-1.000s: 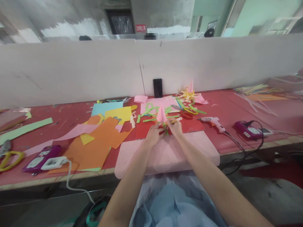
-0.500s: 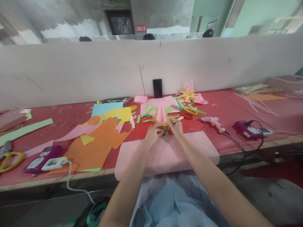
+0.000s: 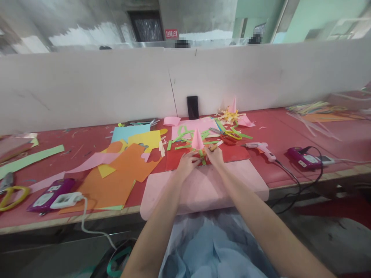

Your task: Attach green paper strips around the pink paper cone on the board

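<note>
A pink paper cone (image 3: 197,139) stands upright on a base of orange paper and green strips, over a red sheet (image 3: 237,153). My left hand (image 3: 188,163) is closed at the left front of this cone-shaped paper craft, its fingertips at a green paper strip (image 3: 202,156). On the other side, my right hand (image 3: 215,156) is pinched at the craft's right edge. A short tan stick-like piece with a pale end (image 3: 216,145) shows just above the right fingers; I cannot tell whether they hold it. My fingers hide part of the base.
Scissors (image 3: 228,135) lie behind my right hand, beside a finished-looking cone craft (image 3: 233,110). A pink glue gun (image 3: 262,150) with a cord and a purple power box (image 3: 303,159) are at right. Orange paper (image 3: 110,185) covers the left. A black phone (image 3: 193,108) leans on the white partition (image 3: 116,85).
Almost nothing differs. The tan piece above my right hand has shifted very slightly; both hands stay at the paper craft.
</note>
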### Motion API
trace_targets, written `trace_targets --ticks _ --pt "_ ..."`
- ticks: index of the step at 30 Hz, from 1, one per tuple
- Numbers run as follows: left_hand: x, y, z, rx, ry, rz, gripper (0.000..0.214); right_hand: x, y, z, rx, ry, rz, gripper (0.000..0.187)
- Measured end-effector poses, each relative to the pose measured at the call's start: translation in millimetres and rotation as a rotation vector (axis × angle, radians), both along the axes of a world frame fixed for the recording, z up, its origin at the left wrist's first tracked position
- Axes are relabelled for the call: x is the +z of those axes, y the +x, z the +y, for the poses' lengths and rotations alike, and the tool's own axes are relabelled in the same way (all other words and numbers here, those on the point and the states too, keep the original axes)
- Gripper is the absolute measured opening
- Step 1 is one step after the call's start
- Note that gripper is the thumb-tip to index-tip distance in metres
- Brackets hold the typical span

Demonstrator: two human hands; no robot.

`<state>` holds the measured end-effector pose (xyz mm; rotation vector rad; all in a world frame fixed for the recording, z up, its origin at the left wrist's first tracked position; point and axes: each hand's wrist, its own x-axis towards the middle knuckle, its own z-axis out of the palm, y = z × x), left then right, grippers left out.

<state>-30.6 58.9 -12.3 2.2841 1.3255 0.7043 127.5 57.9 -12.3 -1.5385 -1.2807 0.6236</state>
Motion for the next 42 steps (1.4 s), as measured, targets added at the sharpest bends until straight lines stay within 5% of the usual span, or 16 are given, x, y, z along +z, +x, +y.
trace_targets --ticks 10,17,24,31,42 --pt "5.0 2 -4 0.027 -0.017 -0.001 0.015 3.4 1 -1 -0.024 0.004 -0.015 0.025" --pt "15.0 5 -10 0.13 0.078 -0.168 0.026 3.8 3 -1 -0.111 0.057 0.25 0.024" --pt "10.5 4 -7 0.147 0.126 -0.117 0.023 5.6 2 -2 -0.036 0.068 0.182 0.025" --pt "4.8 5 -6 0.092 0.137 -0.088 0.023 8.0 2 -5 -0.121 0.008 0.16 0.029" --pt "6.8 9 -11 0.096 0.058 0.161 0.039 5.4 4 -4 -0.041 -0.003 0.113 0.032"
